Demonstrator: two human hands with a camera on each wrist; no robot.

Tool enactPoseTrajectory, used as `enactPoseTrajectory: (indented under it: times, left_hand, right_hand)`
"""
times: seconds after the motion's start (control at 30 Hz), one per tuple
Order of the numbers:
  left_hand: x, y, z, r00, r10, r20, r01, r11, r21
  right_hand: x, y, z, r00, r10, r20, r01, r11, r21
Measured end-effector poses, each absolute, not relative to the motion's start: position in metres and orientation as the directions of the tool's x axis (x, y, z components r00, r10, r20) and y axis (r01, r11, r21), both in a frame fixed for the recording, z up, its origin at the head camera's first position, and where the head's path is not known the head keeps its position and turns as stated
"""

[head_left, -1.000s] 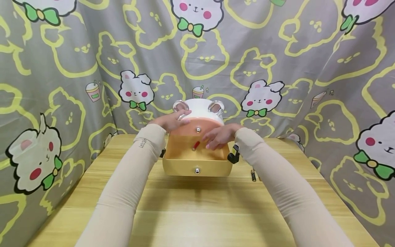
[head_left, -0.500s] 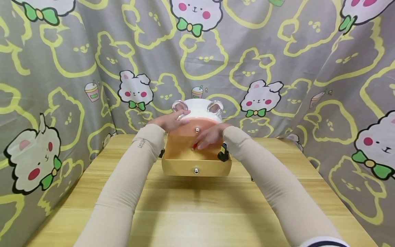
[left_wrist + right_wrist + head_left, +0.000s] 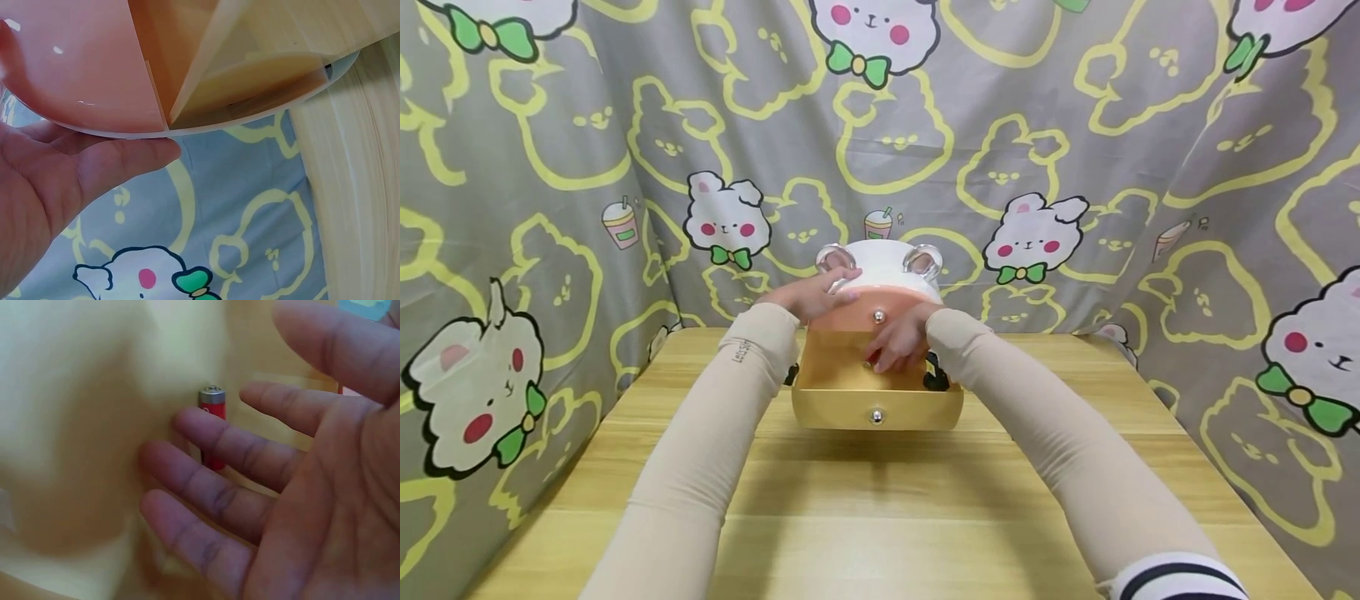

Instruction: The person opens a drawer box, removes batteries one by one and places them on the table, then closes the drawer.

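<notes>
A small white cabinet (image 3: 883,262) with two clear ears stands on the table. Its orange upper drawer (image 3: 857,312) is closed, while the yellow lower drawer (image 3: 842,404) is pulled out. My left hand (image 3: 805,297) rests against the cabinet's upper left side, thumb straight along the edge in the left wrist view; some fingers are hidden there. Inside the lower drawer, my right hand (image 3: 898,340) reaches down with extended, spread fingers at a red battery (image 3: 212,398). The fingers partly cover the battery in the right wrist view, and contact cannot be made out.
A wooden table (image 3: 880,517) carries the cabinet. Patterned grey curtain (image 3: 895,167) hangs behind and on both sides. Black wrist-camera mounts (image 3: 936,373) sit at the wrists, the right one over the drawer's right side.
My right hand has moved left and down into the lower drawer, covering most of the battery in the head view. The left hand stays on the cabinet.
</notes>
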State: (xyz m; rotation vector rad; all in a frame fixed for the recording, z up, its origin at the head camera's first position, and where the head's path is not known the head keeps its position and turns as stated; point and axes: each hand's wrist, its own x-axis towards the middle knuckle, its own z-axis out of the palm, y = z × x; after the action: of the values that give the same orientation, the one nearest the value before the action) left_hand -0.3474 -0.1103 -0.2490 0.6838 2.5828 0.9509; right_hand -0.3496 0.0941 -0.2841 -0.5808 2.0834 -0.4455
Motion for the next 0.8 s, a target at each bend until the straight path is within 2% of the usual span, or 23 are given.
enactPoseTrajectory:
  times: [0.4,0.8]
  left_hand:
    - [-0.348,-0.111,-0.249,-0.851,0.511,-0.120,0.305,0.668,0.678]
    - [-0.348,-0.111,-0.250,-0.842,0.529,-0.108,0.338,0.673,0.658]
  right_hand:
    - [-0.353,0.091,-0.293,-0.469,-0.538,-0.700,-0.277,0.843,-0.462]
    - [-0.352,0.095,-0.304,-0.436,-0.525,-0.731,-0.197,0.848,-0.491]
